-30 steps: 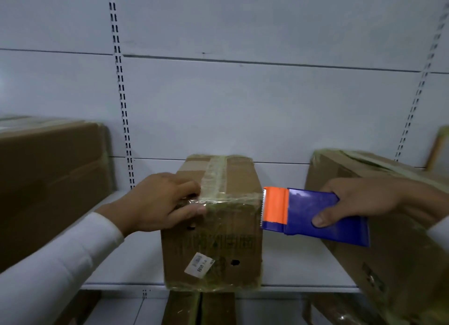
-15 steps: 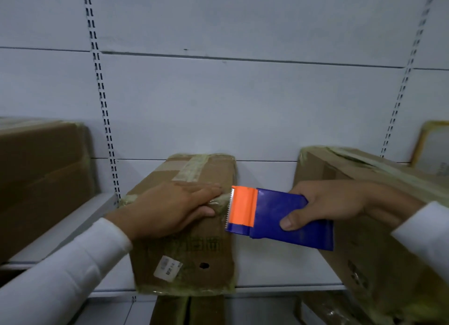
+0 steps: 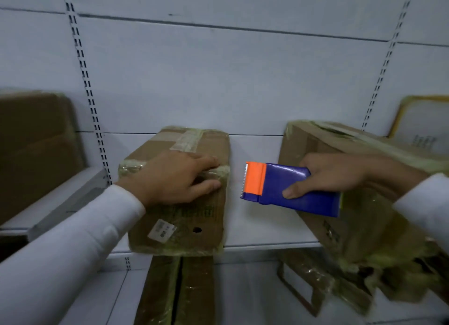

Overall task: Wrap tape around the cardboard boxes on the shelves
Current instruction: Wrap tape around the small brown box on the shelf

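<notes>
Pressing left hand on box, right hand gripping dispenser

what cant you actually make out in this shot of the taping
Head view only:
- Print on the middle box's label: too small and blurred.
- Tape roll: hidden inside the blue dispenser and under the right hand.
- Front top edge of the middle box: covered by the left hand.

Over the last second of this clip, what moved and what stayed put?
The blue and orange tape dispenser in the right hand pulled away to the right from the small middle cardboard box, opening a gap. The left hand slid from the box's top front edge further over its top and the box turned. The right hand keeps gripping the dispenser; the other boxes have not moved.
</notes>
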The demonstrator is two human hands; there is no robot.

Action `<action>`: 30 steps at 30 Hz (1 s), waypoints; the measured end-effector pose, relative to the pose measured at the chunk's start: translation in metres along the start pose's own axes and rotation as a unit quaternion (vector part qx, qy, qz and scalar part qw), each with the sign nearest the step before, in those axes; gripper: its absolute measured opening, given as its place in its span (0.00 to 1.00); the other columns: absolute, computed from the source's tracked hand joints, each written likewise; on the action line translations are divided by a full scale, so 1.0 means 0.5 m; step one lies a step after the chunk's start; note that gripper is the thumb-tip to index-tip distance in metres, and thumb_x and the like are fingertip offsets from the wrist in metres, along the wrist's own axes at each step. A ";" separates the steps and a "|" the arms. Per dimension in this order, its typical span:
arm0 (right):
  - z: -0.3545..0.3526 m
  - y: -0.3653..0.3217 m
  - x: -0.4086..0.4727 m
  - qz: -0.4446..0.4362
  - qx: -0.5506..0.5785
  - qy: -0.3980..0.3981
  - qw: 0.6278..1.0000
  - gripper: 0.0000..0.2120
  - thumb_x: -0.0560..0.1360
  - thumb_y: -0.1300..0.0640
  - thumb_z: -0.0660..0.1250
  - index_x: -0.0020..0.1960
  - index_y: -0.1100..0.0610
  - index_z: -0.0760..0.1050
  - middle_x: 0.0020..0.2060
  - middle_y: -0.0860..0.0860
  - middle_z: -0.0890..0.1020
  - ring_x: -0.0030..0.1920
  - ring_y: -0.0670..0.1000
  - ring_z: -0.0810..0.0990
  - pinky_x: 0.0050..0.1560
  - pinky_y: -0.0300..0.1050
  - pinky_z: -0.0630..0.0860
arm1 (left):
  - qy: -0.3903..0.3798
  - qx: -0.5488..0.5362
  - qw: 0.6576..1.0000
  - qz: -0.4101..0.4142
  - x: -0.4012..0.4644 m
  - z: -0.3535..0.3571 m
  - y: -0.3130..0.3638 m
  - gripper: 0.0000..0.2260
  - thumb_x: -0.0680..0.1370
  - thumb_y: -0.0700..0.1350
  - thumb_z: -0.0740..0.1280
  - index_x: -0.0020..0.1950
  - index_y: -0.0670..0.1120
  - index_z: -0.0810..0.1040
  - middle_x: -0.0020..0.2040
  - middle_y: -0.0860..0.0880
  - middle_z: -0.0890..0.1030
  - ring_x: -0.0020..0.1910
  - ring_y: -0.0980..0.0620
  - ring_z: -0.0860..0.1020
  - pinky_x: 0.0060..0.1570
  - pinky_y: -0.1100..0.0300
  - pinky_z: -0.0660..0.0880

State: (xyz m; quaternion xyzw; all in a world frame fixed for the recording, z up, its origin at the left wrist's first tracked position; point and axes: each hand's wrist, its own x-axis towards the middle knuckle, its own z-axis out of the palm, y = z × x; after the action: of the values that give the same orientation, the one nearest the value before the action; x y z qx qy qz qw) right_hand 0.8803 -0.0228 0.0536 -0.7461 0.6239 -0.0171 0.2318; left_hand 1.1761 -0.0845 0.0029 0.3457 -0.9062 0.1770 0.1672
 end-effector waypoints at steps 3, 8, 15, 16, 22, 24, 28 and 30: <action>0.020 -0.036 0.021 0.025 -0.059 0.049 0.997 0.21 0.71 0.37 0.70 0.34 0.55 0.74 0.22 0.47 0.78 0.25 0.45 0.75 0.32 0.40 0.69 | 0.031 0.064 0.997 -0.020 0.012 0.016 0.025 0.30 0.73 0.69 0.45 0.61 0.53 0.73 0.51 0.50 0.82 0.47 0.46 0.80 0.43 0.54 0.75; 0.078 -0.058 0.050 0.061 -0.270 0.183 0.943 0.22 0.71 0.36 0.66 0.37 0.55 0.70 0.31 0.49 0.74 0.32 0.51 0.74 0.31 0.42 0.66 | 0.038 0.014 0.999 -0.017 -0.004 0.011 0.011 0.30 0.74 0.69 0.47 0.59 0.51 0.75 0.49 0.49 0.83 0.45 0.46 0.80 0.42 0.51 0.76; 0.145 -0.016 0.081 0.041 0.008 0.230 0.972 0.22 0.71 0.37 0.69 0.36 0.56 0.71 0.29 0.51 0.77 0.29 0.50 0.76 0.30 0.42 0.67 | 0.034 0.022 0.990 -0.137 0.034 0.024 0.068 0.26 0.71 0.72 0.58 0.53 0.51 0.71 0.47 0.52 0.76 0.45 0.49 0.77 0.40 0.55 0.73; 0.147 -0.013 0.080 0.032 0.030 0.235 0.971 0.21 0.71 0.38 0.69 0.37 0.56 0.71 0.29 0.51 0.77 0.29 0.50 0.76 0.30 0.42 0.68 | 0.036 0.033 0.986 -0.158 0.042 0.029 0.079 0.25 0.71 0.70 0.60 0.54 0.50 0.71 0.50 0.52 0.76 0.47 0.49 0.76 0.39 0.56 0.71; 0.165 0.011 0.084 -0.002 0.160 0.222 0.962 0.21 0.73 0.42 0.70 0.46 0.61 0.76 0.37 0.55 0.83 0.37 0.53 0.83 0.36 0.44 0.74 | 0.074 0.092 0.971 -0.207 0.056 0.062 0.115 0.15 0.75 0.55 0.58 0.55 0.49 0.73 0.50 0.51 0.78 0.50 0.49 0.76 0.38 0.58 0.64; 0.174 0.018 0.092 -0.009 0.202 0.219 0.954 0.20 0.73 0.42 0.70 0.47 0.60 0.75 0.38 0.54 0.82 0.39 0.53 0.83 0.36 0.43 0.74 | 0.078 0.091 0.973 -0.200 0.061 0.063 0.119 0.13 0.75 0.55 0.58 0.52 0.49 0.74 0.48 0.51 0.78 0.47 0.49 0.77 0.37 0.58 0.64; 0.185 0.031 0.112 -0.018 0.233 0.200 0.951 0.21 0.72 0.42 0.71 0.49 0.60 0.75 0.40 0.55 0.83 0.42 0.55 0.83 0.40 0.48 0.78 | 0.079 0.098 0.974 -0.190 0.049 0.055 0.112 0.16 0.75 0.59 0.60 0.53 0.49 0.74 0.49 0.52 0.80 0.46 0.48 0.78 0.36 0.58 0.64; 0.189 0.035 0.118 -0.024 0.250 0.196 0.948 0.21 0.72 0.42 0.71 0.51 0.59 0.75 0.42 0.56 0.83 0.43 0.56 0.83 0.45 0.52 0.80 | 0.073 0.091 0.978 -0.173 0.044 0.050 0.103 0.21 0.74 0.64 0.61 0.56 0.50 0.74 0.51 0.52 0.79 0.46 0.48 0.79 0.36 0.58 0.64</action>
State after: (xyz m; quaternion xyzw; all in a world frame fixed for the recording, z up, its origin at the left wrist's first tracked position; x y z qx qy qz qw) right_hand 0.9067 -0.0493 -0.0527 -0.6610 0.6148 -0.3238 0.2831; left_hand 1.1209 -0.0720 -0.0206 0.4971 -0.7981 0.2522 0.2288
